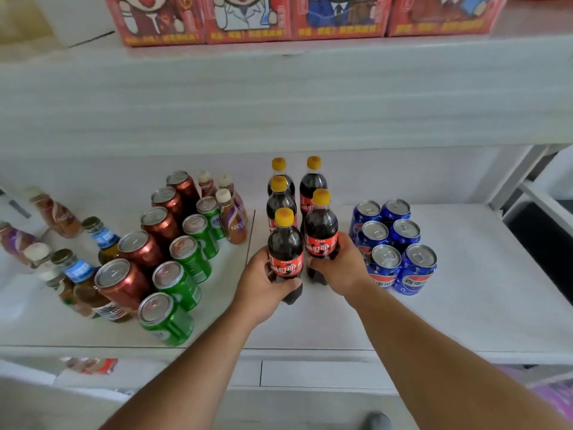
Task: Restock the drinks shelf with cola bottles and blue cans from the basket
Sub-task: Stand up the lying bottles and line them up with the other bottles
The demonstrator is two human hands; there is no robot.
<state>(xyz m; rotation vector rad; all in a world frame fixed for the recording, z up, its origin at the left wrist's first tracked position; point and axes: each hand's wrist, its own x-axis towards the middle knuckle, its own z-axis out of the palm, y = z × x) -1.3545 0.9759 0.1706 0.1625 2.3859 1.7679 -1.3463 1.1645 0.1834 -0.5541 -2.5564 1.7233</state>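
On the white shelf (pixel 465 274), each hand grips an upright dark-filled cola bottle: left hand (pixel 263 283), right hand (pixel 341 268).

A small shop's drinks aisle.
White tiered shelving (pixel 465 274) carries neat rows of blue cans (pixel 393 240), cola bottles (pixel 313 184), green cans (pixel 189 256) and red cartoon-printed cartons (pixel 248 20) above.

The red cartons (pixel 248 17) on the upper shelf are cut off by the top edge. The left hand (pixel 263 283) covers the lower side of the front cola bottle (pixel 286 256). Brown bottles (pixel 15 240) at far left are blurred and clipped.
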